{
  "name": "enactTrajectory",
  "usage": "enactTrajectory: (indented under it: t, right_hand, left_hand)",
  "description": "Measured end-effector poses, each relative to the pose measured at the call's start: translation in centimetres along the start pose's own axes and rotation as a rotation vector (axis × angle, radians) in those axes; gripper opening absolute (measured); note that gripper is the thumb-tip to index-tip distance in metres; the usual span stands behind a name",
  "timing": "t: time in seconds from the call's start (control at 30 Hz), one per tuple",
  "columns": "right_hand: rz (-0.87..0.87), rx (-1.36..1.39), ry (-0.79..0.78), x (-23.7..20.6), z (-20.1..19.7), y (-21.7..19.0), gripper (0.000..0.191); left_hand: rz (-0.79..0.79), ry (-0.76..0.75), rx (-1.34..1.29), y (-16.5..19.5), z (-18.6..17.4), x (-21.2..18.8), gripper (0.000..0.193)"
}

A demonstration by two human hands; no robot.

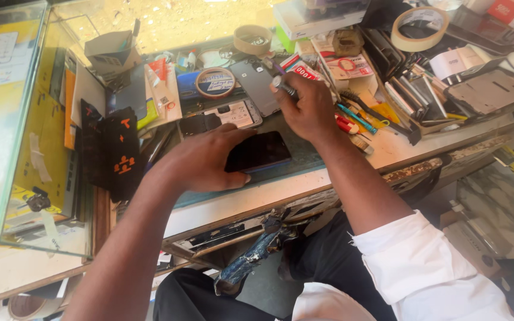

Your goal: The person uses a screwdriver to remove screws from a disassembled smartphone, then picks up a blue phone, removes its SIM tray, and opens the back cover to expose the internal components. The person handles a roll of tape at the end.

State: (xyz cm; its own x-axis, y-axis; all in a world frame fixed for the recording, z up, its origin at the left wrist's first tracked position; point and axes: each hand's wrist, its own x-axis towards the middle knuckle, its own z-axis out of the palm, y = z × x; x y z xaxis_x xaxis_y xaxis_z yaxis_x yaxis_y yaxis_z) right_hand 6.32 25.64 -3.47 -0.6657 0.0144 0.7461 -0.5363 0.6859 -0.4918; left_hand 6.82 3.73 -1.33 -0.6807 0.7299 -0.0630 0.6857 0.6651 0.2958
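1. My left hand (206, 159) lies flat, fingers together, pressing down on the near left end of the dark, glossy rectangular phone (259, 151), thumb along its near edge.
2. The phone rests on the green cutting mat (304, 156) on the bench (400, 145); its long axis runs left to right, tilted slightly up to the right.
3. My right hand (310, 110) is clenched around a slim metal-tipped tool (283, 87), just beyond the phone's far right corner.
4. The tool's tip points away from the phone, so the right hand is the farther one.
5. My palm hides the phone's left end, and I cannot make out the tool's working end.
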Motion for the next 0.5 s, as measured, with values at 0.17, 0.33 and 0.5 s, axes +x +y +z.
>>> enactTrajectory:
  t: [0.17, 0.33, 0.5]
  right_hand:
    - [-0.072, 0.121, 0.008, -0.4, 0.2, 0.8, 0.02]
    - [-0.005, 0.097, -0.089, -1.2, -0.3, 1.8, 0.025]
    - [0.201, 0.055, -0.26, -4.3, -0.9, 1.6, 0.034]
  left_hand:
    - [0.163, 0.185, -0.954, -3.5, 3.4, -1.7, 0.073]
    - [0.063, 0.178, -1.275, -4.0, 6.2, -1.8, 0.065]
    - [0.078, 0.287, -1.14, -2.9, 5.7, -2.3, 0.077]
